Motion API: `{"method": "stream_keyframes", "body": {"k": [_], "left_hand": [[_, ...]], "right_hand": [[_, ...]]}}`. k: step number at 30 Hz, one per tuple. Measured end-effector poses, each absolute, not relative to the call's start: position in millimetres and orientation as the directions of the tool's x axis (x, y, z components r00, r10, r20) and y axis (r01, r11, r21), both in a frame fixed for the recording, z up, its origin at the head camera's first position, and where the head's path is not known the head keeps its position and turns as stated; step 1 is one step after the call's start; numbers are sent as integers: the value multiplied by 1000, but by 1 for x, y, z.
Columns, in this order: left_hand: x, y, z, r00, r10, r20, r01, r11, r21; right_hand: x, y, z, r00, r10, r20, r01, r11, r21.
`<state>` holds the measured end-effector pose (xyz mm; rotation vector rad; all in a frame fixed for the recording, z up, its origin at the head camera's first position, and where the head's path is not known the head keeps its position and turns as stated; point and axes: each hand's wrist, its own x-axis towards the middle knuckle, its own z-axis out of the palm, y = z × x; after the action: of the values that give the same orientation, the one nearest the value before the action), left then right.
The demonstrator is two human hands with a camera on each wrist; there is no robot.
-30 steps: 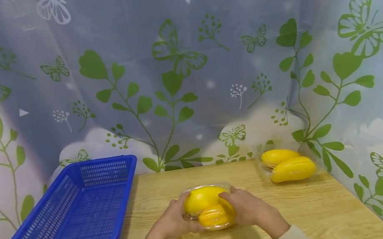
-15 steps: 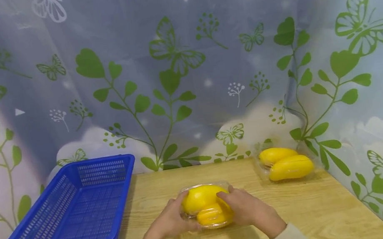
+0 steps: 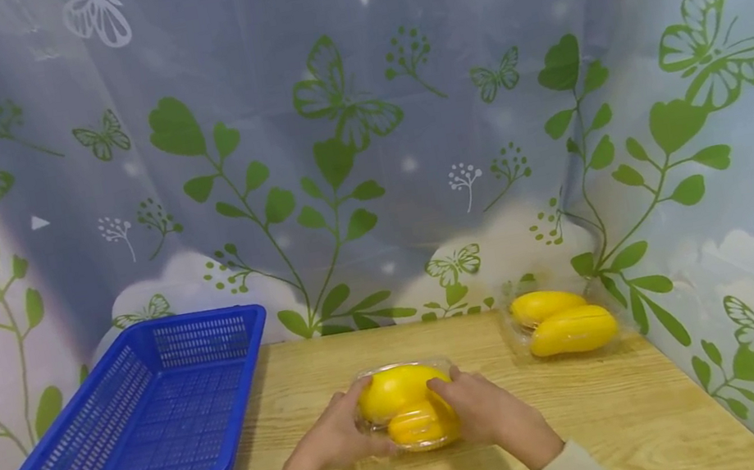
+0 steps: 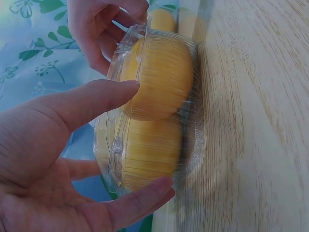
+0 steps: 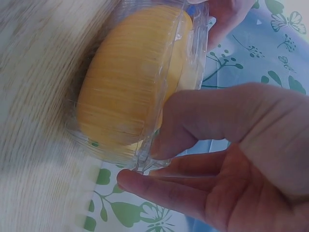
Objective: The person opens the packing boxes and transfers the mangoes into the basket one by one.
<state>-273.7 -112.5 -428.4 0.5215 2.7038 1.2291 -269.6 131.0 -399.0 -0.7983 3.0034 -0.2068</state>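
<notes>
A clear plastic clamshell box (image 3: 423, 445) with yellow mangoes (image 3: 396, 391) inside stands on the table between both hands. Its lid lies over its base, and the rims run close together in the wrist views. On the left side, my left hand (image 3: 343, 432) grips the box, thumb on the lid side and fingers spread along the edge, as the left wrist view shows. My right hand (image 3: 484, 408) pinches the rim at the opposite side; in the right wrist view its bent thumb (image 5: 176, 125) presses at the corner, with fingertips right at the edge.
A blue plastic basket (image 3: 229, 451) with perforated walls stands on the left of the wooden table (image 3: 604, 430). At the back right sits another clear box with two yellow mangoes (image 3: 573, 330). A butterfly-and-leaf patterned curtain (image 3: 369, 186) hangs behind the table and along its sides.
</notes>
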Motion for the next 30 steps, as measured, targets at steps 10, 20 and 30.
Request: {"method": "stream_keyframes", "body": {"k": [10, 20, 30], "left_hand": [[-275, -112, -429, -928, 372, 23, 257, 595, 761], [-275, -112, -430, -928, 372, 25, 260, 597, 759], [-275, -113, -429, -930, 368, 22, 257, 606, 753]], "right_hand": [[-269, 133, -399, -860, -510, 16, -508, 853, -122], [-268, 134, -400, -856, -515, 48, -516, 844, -146], [-272, 137, -395, -849, -528, -8, -515, 831, -209]]}}
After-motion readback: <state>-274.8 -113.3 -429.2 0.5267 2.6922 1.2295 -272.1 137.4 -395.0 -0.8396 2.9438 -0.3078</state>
